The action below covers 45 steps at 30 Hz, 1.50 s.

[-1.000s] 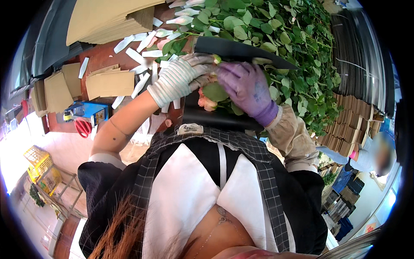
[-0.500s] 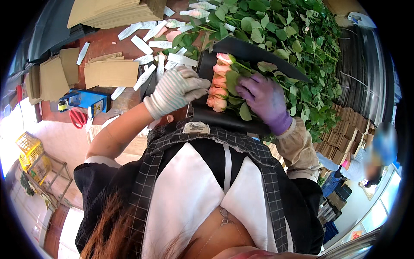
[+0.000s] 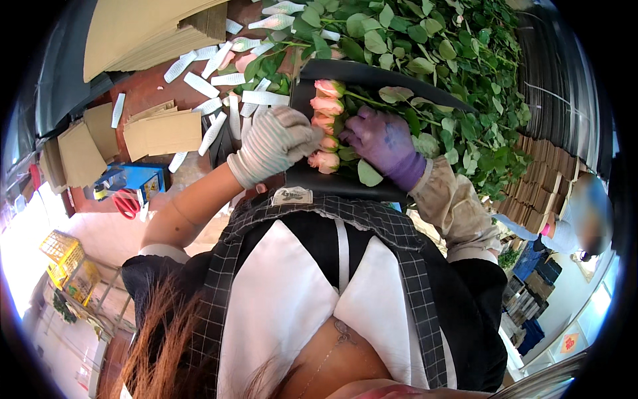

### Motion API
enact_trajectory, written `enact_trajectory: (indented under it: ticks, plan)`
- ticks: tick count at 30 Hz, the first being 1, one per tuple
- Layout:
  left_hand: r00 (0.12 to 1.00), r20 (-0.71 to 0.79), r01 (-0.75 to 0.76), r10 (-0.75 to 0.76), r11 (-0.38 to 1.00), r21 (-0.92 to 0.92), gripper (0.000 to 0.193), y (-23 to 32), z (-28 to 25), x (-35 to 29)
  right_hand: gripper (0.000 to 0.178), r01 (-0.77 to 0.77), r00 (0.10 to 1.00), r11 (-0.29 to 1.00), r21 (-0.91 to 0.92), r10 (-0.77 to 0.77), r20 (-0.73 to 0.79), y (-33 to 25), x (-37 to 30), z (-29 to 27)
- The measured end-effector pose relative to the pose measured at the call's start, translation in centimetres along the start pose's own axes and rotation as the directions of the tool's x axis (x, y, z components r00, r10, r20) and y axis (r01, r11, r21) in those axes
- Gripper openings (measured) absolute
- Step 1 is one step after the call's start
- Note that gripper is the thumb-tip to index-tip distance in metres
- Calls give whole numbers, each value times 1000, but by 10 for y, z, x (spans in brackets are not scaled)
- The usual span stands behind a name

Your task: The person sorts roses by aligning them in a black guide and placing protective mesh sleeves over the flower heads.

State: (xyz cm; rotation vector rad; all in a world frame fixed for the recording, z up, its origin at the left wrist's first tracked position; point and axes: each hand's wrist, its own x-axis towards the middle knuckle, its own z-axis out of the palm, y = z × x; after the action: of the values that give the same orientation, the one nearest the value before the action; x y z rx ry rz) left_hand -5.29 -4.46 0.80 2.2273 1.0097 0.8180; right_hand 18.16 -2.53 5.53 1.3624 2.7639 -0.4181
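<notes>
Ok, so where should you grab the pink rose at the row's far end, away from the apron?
Hold the rose by its green stem, just right of the bloom, probably with the right hand coming from the right. The bloom points left and the stem runs out to the right, so that grip should spare the petals.

A reddish-brown table, crowded around an opened black sheet
Left of the black sheet lie scattered white mesh sleeves; farther left of it sit small cardboard pieces and, leftmost and nearer the person, a blue box. A large cardboard stack rests beyond the sheet to its left; leafy green stems heap beyond it and to its right.
</notes>
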Motion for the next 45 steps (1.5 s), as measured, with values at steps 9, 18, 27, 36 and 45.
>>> enact_trajectory:
  ticks: [9,18,27,36,45]
  plan:
    - [990,144,-55,14,955,290,59,23,7,42,9,-13,771,897,442,291,-566,-15,-64,-52]
    - [975,222,-106,4,888,448,58,23,10,52,34,-283,547,-91,955,802,239,-64,-240,119]
    - [985,-136,92,-104,991,-98,36,14,-57,-14,98,153,968,-800,580,241,76,-69,-233,39]
    - [895,-308,402,-322,882,248,30,-62,-58,-59,63,253,967,910,328,-247,-59,-25,-27,-58]
    - [666,-85,626,-741,494,603,96,-73,-119,-118,78,158,982,984,-81,-148,115,-16,-8,-19]
